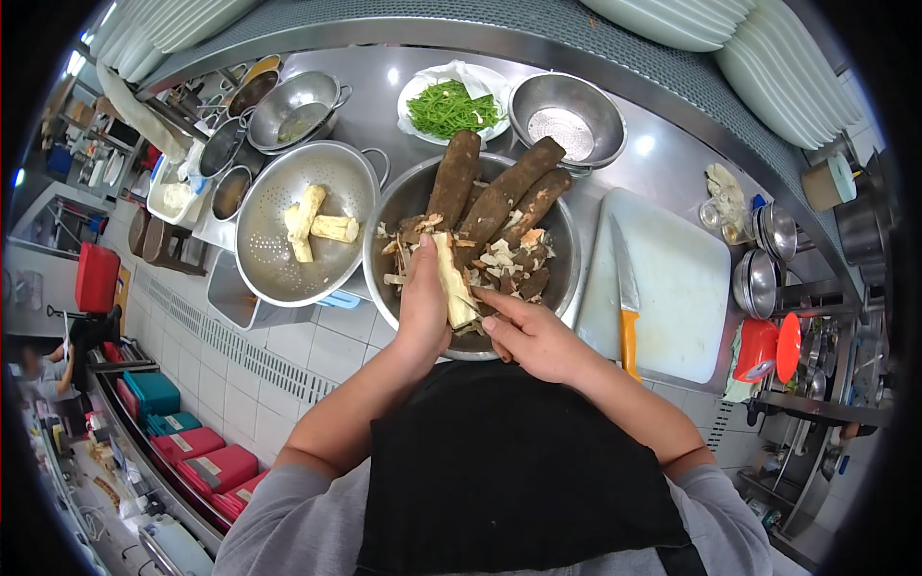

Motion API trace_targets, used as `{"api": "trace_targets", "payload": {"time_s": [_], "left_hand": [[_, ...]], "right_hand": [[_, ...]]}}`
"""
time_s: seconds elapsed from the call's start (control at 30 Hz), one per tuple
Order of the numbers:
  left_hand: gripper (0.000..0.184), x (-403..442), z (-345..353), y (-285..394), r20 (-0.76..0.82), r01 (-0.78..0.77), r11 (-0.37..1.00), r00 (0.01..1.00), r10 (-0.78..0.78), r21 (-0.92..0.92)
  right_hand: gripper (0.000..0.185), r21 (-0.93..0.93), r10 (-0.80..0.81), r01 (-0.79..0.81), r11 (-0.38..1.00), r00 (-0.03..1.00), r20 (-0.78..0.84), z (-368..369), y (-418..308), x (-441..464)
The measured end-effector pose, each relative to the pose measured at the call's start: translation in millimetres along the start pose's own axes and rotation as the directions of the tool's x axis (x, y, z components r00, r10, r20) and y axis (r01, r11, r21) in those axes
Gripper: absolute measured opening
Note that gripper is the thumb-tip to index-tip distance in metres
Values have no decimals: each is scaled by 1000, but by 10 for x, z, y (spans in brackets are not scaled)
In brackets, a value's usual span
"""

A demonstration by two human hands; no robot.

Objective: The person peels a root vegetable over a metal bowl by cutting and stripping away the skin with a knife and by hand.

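Observation:
In the head view my left hand (424, 298) is wrapped around a pale, mostly peeled cassava root (452, 280), which is tilted over a steel bowl (381, 206). My right hand (533, 331) is closed close to the root's lower end; whatever its fingers grip is hidden. Long unpeeled brown cassava roots (507, 197) lean in the bowl, among brown and white peelings (504, 261). To the left, peeled cassava pieces (309, 223) lie crossed in a steel colander (264, 245).
A knife with an orange handle (629, 336) lies along a white cutting board (672, 288) on the right. At the back are a plate of green vegetables (444, 108) and another steel colander (567, 115). A shelf (461, 32) with stacked plates overhangs the counter.

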State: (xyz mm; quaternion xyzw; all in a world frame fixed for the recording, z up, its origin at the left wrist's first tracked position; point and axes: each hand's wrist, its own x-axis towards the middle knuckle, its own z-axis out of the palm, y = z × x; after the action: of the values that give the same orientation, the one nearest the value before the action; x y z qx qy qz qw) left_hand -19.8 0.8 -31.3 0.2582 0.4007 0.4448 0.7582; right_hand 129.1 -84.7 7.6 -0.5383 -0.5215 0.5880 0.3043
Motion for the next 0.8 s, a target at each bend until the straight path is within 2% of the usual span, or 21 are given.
{"api": "trace_targets", "payload": {"time_s": [0.07,0.13,0.27,0.37,0.4,0.47,0.5,0.53,0.6,0.67,0.7,0.73,0.77,0.8], "left_hand": [[53,-5,11,-14,5,-20,1000,1000,20,-10],[52,-17,37,-37,-35,-154,988,987,154,6],[51,-14,80,-77,-96,-239,970,966,242,44],[51,31,128,-74,-148,-266,963,952,268,38],[51,39,136,-56,-133,-241,970,960,244,37],[50,52,148,0,-121,-218,975,968,220,35],[49,51,150,47,-101,-109,994,989,105,-31],[49,33,149,87,-76,3,996,997,-10,-93],[48,-10,193,149,-103,48,989,993,-63,-142],[47,25,125,115,-116,96,976,986,-120,-195],[46,88,-75,42,17,175,960,984,-176,-217],[45,91,-141,48,147,256,939,963,-227,-229],[45,90,-157,13,145,254,939,963,-225,-229],[49,59,-85,32,78,249,950,968,-238,-188]], "right_hand": [[50,64,58,-60,996,997,42,-6,-35,-12],[49,200,98,-106,974,994,50,26,-49,-33],[47,160,73,-65,985,996,-41,96,-68,-9],[44,113,-40,62,992,981,-191,163,58,76],[42,-28,-224,225,974,937,-269,176,137,155],[41,-179,-407,367,913,858,-315,123,253,193],[40,-85,-259,246,966,936,-239,36,157,157],[40,-55,-185,178,982,963,-197,-7,97,143],[40,-14,-34,33,999,993,-110,-95,-25,119],[39,165,69,-65,984,997,-18,-131,-3,129],[39,164,68,-64,984,998,-18,-145,-20,121],[39,348,159,-140,927,987,-25,-154,-46,105],[39,520,248,-205,829,969,-14,-164,-58,95],[39,519,248,-205,830,969,-13,-171,-10,100]]}}
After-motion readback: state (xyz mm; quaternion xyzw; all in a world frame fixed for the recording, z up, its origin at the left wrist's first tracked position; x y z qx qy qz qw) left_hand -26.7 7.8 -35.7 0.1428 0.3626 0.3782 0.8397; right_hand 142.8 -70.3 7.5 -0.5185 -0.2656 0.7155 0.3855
